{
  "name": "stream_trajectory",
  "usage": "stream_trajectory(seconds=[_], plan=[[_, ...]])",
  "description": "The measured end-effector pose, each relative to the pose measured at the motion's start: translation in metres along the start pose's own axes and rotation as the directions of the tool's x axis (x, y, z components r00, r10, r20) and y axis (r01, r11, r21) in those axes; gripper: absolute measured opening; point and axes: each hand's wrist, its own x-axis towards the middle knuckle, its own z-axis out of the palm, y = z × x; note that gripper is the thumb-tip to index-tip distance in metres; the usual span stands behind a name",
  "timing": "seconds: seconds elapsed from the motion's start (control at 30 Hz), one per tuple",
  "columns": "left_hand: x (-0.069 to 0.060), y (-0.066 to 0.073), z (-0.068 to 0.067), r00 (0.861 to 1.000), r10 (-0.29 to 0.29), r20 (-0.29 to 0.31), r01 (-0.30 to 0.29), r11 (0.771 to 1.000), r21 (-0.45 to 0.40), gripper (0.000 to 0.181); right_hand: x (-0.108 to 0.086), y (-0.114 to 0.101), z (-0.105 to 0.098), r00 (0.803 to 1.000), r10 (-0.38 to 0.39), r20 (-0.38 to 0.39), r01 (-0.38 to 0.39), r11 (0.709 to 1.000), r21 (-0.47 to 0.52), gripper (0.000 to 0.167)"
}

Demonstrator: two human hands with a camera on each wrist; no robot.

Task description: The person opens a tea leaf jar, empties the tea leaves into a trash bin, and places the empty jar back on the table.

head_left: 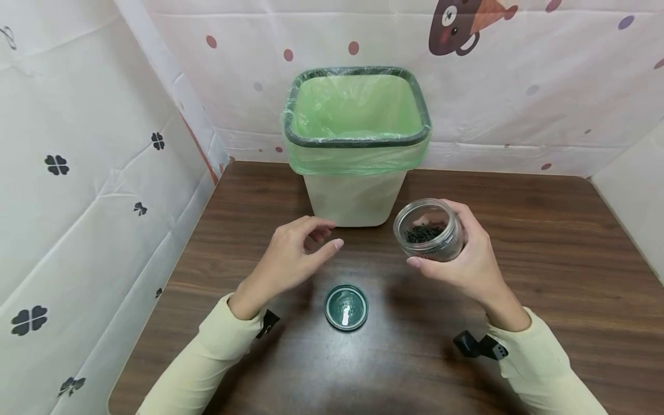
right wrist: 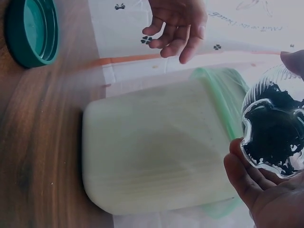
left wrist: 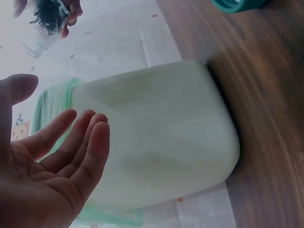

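My right hand (head_left: 469, 256) grips a clear glass jar (head_left: 448, 245) around its side, lifted off the table and tilted with its open mouth toward the trash bin. Dark loose bits like dry tea leaves (head_left: 424, 233) lie inside; the right wrist view shows them through the jar's bottom (right wrist: 273, 133). My left hand (head_left: 290, 253) hovers in front of the bin, fingers loosely bent, holding nothing. Between the hands, a round green lid (head_left: 346, 308) lies on the table, its inner side up. The left wrist view shows the palm of the left hand (left wrist: 57, 175) beside the bin.
A pale trash bin (head_left: 355, 199) with a dark rim and a green plastic liner (head_left: 358, 158) stands at the back of the brown wooden table (head_left: 544, 248). Patterned white sheets (head_left: 249, 86) hang behind and at the left. Small black devices sit at both wrists.
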Motion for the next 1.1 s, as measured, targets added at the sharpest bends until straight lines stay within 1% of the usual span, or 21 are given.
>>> stream_trajectory(seconds=[0.17,0.33,0.4,0.6,0.77,0.93,1.1], plan=[[0.002,0.0,-0.004,1.0,-0.007,-0.02,0.007,1.0,-0.013,0.028,0.003,-0.002,-0.001,1.0,0.002,-0.016,-0.002,1.0,0.01,0.092],[0.004,0.0,-0.007,0.999,-0.008,-0.038,0.007,1.0,-0.013,0.027,0.005,-0.005,-0.002,0.999,0.008,-0.033,-0.006,0.998,0.059,0.091],[0.005,0.001,-0.008,0.999,-0.013,-0.047,0.012,1.0,-0.022,0.026,0.006,-0.006,-0.002,0.999,-0.002,-0.035,0.005,0.997,0.071,0.091],[0.008,0.001,-0.013,0.997,-0.02,-0.074,0.016,0.998,-0.062,0.023,0.011,-0.009,-0.004,0.997,-0.059,-0.043,0.062,0.996,0.067,0.092],[0.01,0.0,-0.018,0.994,-0.023,-0.104,0.013,0.996,-0.091,0.021,0.015,-0.009,-0.006,0.997,-0.066,-0.046,0.07,0.994,0.089,0.091],[0.012,-0.001,-0.022,0.992,-0.05,-0.116,0.036,0.992,-0.118,0.02,0.018,-0.011,-0.007,0.995,-0.076,-0.059,0.083,0.99,0.117,0.09],[0.015,-0.002,-0.026,0.989,-0.077,-0.128,0.062,0.991,-0.123,0.021,0.021,-0.013,-0.008,0.994,-0.082,-0.069,0.091,0.986,0.138,0.09]])
